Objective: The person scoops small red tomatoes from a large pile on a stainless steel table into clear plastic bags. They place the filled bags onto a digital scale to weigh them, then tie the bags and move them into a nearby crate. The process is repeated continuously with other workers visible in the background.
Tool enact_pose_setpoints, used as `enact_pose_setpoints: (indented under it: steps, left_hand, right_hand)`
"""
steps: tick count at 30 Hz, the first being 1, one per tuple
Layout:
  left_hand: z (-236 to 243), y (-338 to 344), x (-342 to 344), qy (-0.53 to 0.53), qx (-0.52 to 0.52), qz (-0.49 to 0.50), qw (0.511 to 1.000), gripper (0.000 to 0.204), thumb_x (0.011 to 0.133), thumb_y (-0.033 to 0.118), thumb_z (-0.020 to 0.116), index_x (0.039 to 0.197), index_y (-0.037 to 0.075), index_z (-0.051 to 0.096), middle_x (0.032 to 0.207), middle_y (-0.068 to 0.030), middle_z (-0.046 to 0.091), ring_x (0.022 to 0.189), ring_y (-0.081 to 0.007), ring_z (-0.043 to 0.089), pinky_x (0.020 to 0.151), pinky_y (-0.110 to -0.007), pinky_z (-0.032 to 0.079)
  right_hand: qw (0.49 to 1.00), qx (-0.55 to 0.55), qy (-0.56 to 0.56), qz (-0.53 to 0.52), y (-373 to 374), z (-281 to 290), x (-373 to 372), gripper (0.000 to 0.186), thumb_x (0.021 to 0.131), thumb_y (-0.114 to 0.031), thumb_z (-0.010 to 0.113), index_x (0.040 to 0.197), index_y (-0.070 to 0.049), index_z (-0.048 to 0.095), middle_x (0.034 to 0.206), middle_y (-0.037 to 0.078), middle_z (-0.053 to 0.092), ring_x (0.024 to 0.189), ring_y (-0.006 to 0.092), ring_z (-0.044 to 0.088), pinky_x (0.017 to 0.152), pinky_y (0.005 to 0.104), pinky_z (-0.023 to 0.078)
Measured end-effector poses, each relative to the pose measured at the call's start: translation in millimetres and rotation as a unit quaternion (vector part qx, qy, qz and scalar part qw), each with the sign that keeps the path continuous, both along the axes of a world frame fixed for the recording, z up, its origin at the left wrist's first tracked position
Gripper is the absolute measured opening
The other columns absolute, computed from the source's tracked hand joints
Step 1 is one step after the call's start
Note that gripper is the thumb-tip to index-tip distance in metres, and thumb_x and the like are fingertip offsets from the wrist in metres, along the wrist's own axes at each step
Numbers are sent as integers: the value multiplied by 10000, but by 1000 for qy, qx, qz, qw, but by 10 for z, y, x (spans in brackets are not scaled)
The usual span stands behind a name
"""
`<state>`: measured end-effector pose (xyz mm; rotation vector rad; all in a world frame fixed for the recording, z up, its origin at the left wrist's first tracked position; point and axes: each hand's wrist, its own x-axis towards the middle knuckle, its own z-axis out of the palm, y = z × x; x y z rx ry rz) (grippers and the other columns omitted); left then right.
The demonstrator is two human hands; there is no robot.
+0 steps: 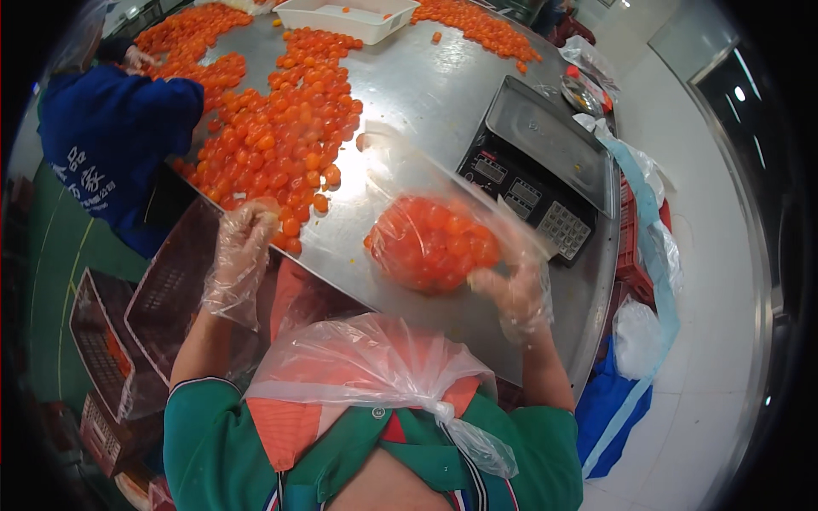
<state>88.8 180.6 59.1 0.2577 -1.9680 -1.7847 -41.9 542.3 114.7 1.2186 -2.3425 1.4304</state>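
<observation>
A clear plastic bag of orange balls [434, 243], which look like salted egg yolks, lies on the steel table [409, 72] in front of me. My right hand [515, 285], in a clear plastic glove, is at the bag's right side. Its thumb touches the bag and its fingers bend around the loose plastic, partly blurred. At the table's near left edge my left hand [241, 234], also gloved, has its fingers curled closed. Whether anything is in them is hidden. Just beyond it spreads a big heap of loose yolks [277, 153].
A black digital scale [532, 192] with a grey tray stands to the right of the bag. At the far side sits a white plastic tub [349, 21]. A co-worker in blue [119, 145] works at the left. Dark crates [102, 332] stand below the table's left edge.
</observation>
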Motion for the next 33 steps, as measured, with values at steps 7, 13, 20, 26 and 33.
enact_pose_setpoints:
  steps: [7,13,20,26,33]
  left_hand:
    - [-180,169,458,-37,39,-19,998,74,885,37,585,830,-1,617,760,8,527,721,-70,469,647,-227,400]
    - [-217,191,781,-99,29,-10,995,88,901,95,603,853,27,629,740,-5,554,703,-103,519,640,-265,456]
    - [-334,105,1262,48,53,7,997,188,923,170,587,789,38,587,704,-8,531,664,-91,479,593,-304,436]
    - [-467,-127,2061,246,383,-30,890,250,904,215,634,1120,89,625,1044,-4,611,959,-99,538,838,-274,434]
    - [-584,-13,3480,274,397,184,857,311,904,218,637,1187,97,589,1108,-13,595,1010,-111,530,881,-287,422]
  right_hand:
    - [974,48,174,-139,-395,-208,-478,179,942,-96,565,1040,9,673,884,127,669,803,256,634,743,345,502]
    - [791,99,591,-124,-805,201,-285,174,894,-113,613,1036,-16,638,1026,139,639,974,328,609,855,438,491]
    - [941,-119,317,-2,-1718,462,435,260,944,-218,549,1070,1,612,1049,134,619,978,285,592,857,408,490]
    - [955,-225,11,191,-2655,420,1989,355,988,-309,494,1100,15,589,1069,130,601,981,248,577,860,383,489]
    - [852,-108,-258,443,-3090,247,2903,488,1030,-425,427,1145,35,543,1101,132,585,974,212,561,840,362,489]
